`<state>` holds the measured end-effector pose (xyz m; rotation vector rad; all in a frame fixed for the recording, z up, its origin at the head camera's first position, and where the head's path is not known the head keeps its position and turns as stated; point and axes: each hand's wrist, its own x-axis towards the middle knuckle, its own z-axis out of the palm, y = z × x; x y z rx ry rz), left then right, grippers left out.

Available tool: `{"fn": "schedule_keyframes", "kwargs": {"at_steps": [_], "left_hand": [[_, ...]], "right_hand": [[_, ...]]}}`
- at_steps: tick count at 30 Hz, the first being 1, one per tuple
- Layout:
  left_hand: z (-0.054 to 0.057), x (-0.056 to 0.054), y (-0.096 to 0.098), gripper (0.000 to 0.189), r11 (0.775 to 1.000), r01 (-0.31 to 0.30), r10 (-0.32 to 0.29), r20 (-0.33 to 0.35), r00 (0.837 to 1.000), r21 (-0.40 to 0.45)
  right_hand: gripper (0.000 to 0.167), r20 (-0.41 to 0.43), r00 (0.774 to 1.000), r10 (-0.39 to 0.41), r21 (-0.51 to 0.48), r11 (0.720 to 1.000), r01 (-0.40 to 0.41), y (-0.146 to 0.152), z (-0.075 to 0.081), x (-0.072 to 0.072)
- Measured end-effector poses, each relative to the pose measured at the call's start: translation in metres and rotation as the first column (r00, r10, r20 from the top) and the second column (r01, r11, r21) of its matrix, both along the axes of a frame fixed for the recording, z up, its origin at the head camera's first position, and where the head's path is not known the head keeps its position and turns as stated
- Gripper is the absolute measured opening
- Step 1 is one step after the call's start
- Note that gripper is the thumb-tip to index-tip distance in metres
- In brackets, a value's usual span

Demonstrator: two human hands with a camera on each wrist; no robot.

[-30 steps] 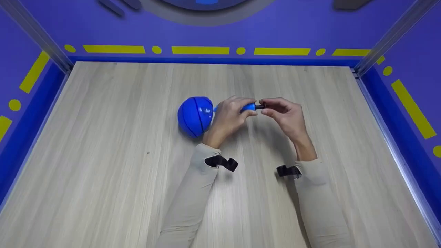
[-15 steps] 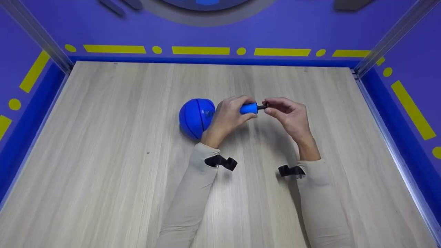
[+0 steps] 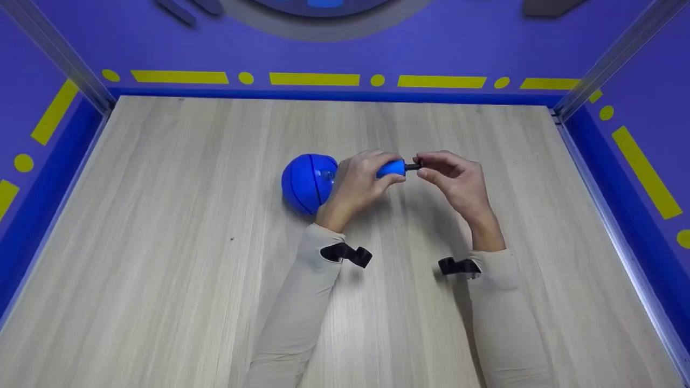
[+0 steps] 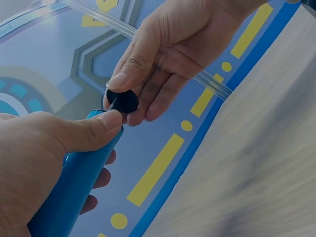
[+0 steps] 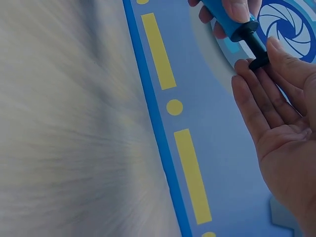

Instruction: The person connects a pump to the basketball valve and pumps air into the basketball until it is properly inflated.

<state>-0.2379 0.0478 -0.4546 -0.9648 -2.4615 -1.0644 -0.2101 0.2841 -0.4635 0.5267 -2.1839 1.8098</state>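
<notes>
- The blue pump [image 3: 393,168] lies level between the two hands, apparently raised off the bench [image 3: 161,258], as its shadow falls on the wood nearer the person.
- The left hand [image 3: 357,180] wraps the pump's barrel, fingers curled round one side and thumb laid along the other, near the rod end; that grip probably steadies the barrel against a push or pull.
- The right hand [image 3: 458,183], at the pump's right end, pinches the black handle [image 5: 258,63] between thumb and fingertips, its other fingers fairly straight. So light a hold seems enough to work the handle in line with the barrel.
- A short length of black rod [image 5: 254,43] shows between the pump's barrel and its handle, so the handle is at least partly drawn out.
- The blue ball [image 3: 306,184] sits just beyond the pump's left end, likely placed there to meet the nozzle. The left hand covers that spot, so I cannot tell whether they join.
</notes>
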Motion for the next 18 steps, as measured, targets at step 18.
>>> {"fn": "schedule_keyframes", "kwargs": {"at_steps": [18], "left_hand": [[0.006,0.001,-0.003,0.041,0.999,-0.017,0.018,0.018,1.0,-0.038]], "right_hand": [[0.025,0.04,0.996,-0.075,-0.119,0.99,0.079,0.037,0.004,0.002]]}}
